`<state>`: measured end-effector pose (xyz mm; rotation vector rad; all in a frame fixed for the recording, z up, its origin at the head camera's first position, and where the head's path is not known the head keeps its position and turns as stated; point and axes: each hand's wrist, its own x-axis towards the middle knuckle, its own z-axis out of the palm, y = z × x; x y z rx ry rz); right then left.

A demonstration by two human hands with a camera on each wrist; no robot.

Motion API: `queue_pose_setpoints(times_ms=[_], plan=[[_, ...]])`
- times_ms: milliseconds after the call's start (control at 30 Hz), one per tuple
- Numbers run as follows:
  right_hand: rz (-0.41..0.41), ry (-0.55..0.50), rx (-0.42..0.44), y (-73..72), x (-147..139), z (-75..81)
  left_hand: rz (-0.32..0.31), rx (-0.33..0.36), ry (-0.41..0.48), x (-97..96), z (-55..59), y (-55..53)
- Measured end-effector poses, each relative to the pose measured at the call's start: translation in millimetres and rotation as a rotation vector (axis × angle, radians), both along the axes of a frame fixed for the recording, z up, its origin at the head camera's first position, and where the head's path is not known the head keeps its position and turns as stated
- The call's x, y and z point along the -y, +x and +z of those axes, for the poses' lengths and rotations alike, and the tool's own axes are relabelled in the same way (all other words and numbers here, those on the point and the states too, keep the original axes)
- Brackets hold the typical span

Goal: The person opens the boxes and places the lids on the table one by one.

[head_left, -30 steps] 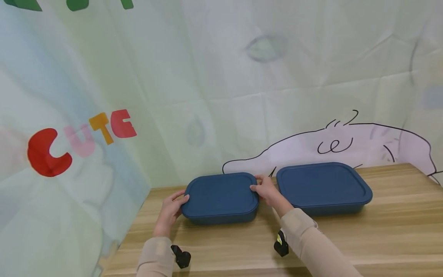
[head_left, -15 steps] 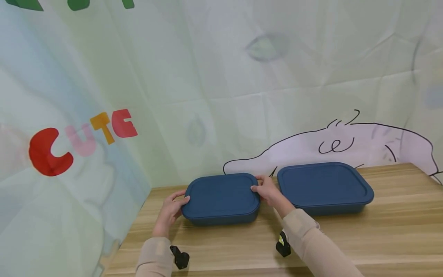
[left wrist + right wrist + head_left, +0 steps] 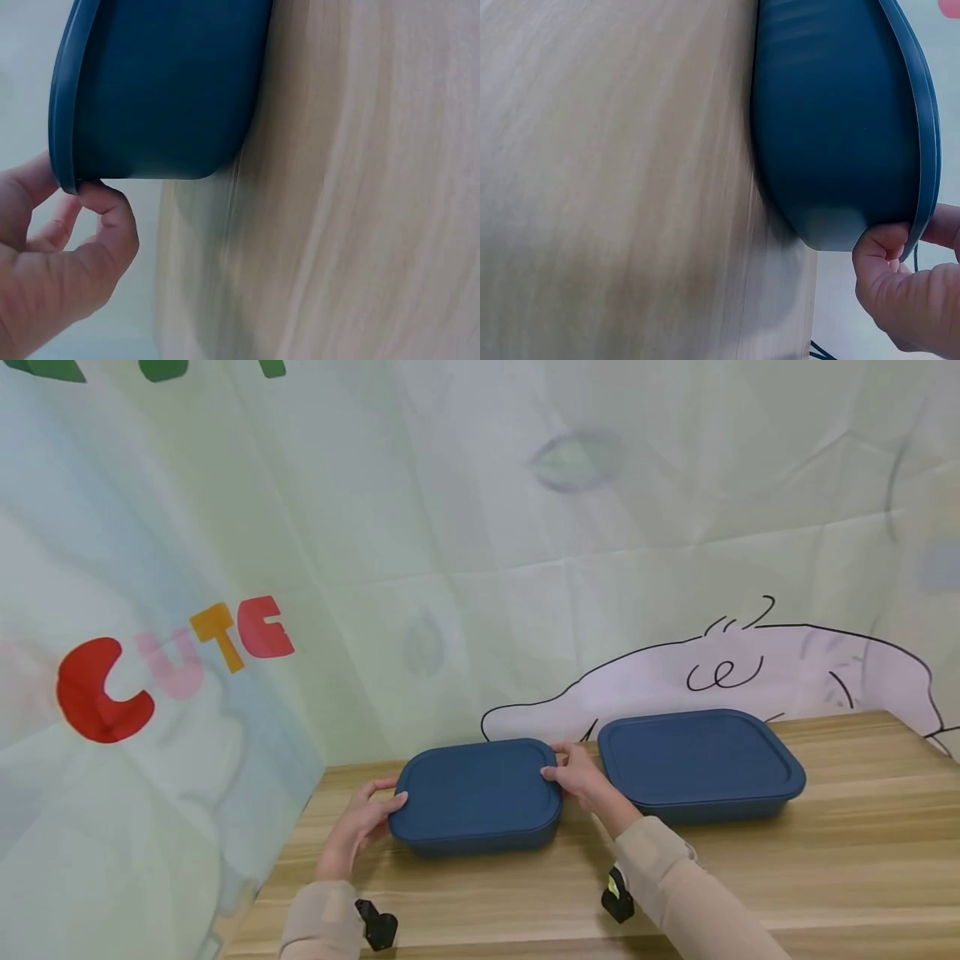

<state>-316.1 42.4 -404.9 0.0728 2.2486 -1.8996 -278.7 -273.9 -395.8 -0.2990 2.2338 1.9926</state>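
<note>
Grips the blue box (image 3: 476,797) between left hand (image 3: 363,818) and right hand (image 3: 579,774), with second box (image 3: 701,758) just beside the latter.

Dark blue rounded rectangular lidded box at left (image 3: 476,793): plain. Dark blue rounded rectangular lidded box at right (image 3: 697,760): likewise plain. Wood-grained tabletop (image 3: 495,902): light brown, paler and darker streaks. Long sleeves (image 3: 321,918): beige. Creased sheet backdrop (image 3: 450,535): pale green and blue. Block lettering "CUTE" (image 3: 223,633): red, pink, orange, coral. Cartoon figure (image 3: 637,672): lilac, black outline.
</note>
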Motion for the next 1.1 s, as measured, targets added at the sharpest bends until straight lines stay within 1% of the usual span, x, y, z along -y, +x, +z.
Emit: queue_pose_setpoints(times_ms=[167, 300, 533, 667, 900, 1100], plan=[[-0.001, -0.044, 0.005, 4.2, -2.2, 0.5, -0.031, 0.004, -0.079, -2.0, 3.9, 2.2], [0.003, -0.063, 0.016, 7.3, -3.0, 0.1, -0.056, 0.016, -0.099, -0.6, 5.4, 5.3], [0.016, -0.041, 0.009, 12.8, -3.5, -1.9, -0.065, 0.043, -0.149, 1.0, 6.1, 11.8], [0.027, -0.040, 0.017, 14.6, -3.1, -3.7, -0.069, 0.049, -0.162, 1.8, 5.9, 15.2], [0.040, -0.071, 0.028, 18.7, -4.8, -4.2, -0.085, 0.036, -0.181, 0.5, 5.1, 19.5], [0.051, -0.087, 0.026, 25.1, -5.0, -3.9, -0.105, 0.020, -0.165, 2.1, 5.1, 24.5]])
